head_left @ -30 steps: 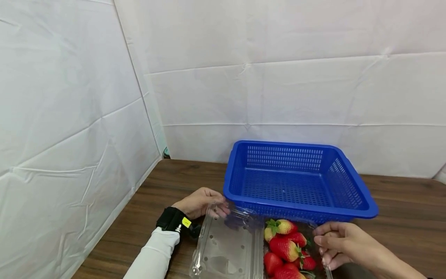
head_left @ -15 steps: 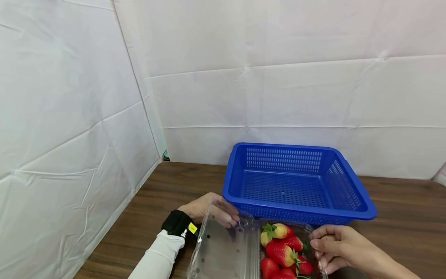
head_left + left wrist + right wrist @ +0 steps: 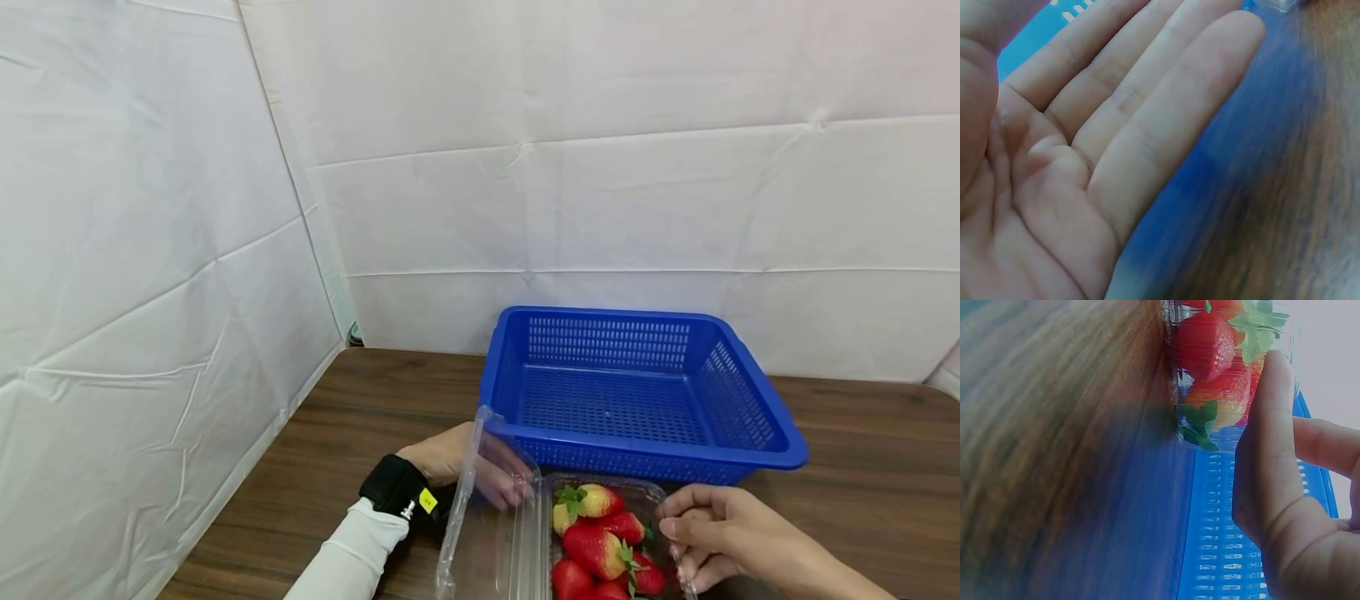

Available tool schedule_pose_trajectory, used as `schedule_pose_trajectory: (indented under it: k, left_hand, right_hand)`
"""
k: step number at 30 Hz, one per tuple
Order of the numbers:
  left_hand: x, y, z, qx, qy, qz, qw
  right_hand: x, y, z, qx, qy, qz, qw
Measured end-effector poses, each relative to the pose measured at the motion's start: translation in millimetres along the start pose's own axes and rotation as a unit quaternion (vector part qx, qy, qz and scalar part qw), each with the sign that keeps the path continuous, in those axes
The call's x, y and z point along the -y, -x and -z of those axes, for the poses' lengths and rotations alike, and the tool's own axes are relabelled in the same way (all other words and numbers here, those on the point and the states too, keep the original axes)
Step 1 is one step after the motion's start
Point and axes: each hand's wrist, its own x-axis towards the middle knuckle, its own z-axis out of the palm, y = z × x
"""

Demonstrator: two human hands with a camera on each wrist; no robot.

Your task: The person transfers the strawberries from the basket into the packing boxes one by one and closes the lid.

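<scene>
A clear plastic clamshell box [image 3: 542,533] stands at the front of the table, its lower end cut off by the frame. Red strawberries [image 3: 596,548] with green leaves lie in its right half. The lid [image 3: 483,537] is raised at a slant on the left. Behind the lid is my left hand [image 3: 442,457], seen partly through the plastic; the left wrist view shows its fingers [image 3: 1154,137] extended. My right hand [image 3: 731,533] pinches the box's right rim; in the right wrist view its thumb [image 3: 1272,425] lies against the box wall.
A blue perforated basket [image 3: 645,448] stands right behind the box on the brown wooden table [image 3: 390,392]. White sheets [image 3: 637,208] hang behind and along the left side. A small dark and green item [image 3: 356,333] shows at the back left corner.
The lid has swung up from lying flat toward upright. My left hand has moved right and slightly down in view, behind the lid. The right hand stays at the rim.
</scene>
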Motion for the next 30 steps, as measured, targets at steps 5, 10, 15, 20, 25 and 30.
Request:
schedule_pose_trajectory:
  k: [5, 10, 15, 20, 25, 30]
  left_hand:
    - [5.6, -3.0, 2.3, 0.006, 0.013, 0.011, 0.9998]
    - [7.5, -5.1, 2.5, 0.02, 0.021, -0.004, 0.9996]
    - [5.9, -6.0, 0.7, 0.011, 0.024, 0.001, 0.9996]
    - [5.0, -7.1, -0.7, 0.012, 0.011, 0.022, 0.9996]
    - [6.0, -8.7, -1.7, 0.015, 0.013, 0.027, 0.9994]
    - [5.4, -10.1, -3.5, 0.028, 0.002, 0.038, 0.9989]
  right_hand:
    - [-0.4, -0.3, -2.9, 0.009, -0.006, 0.004, 1.0]
    - [-1.3, 0.0, -4.8, 0.011, -0.007, 0.007, 1.0]
    - [-1.8, -0.5, -7.0, 0.003, 0.002, 0.005, 1.0]
    - [-1.5, -1.3, -9.2, 0.002, 0.005, 0.007, 1.0]
    - [-2.3, -1.5, -10.7, 0.008, -0.004, 0.004, 1.0]
    - [-2.8, -1.8, -13.9, -0.001, 0.0, 0.0, 1.0]
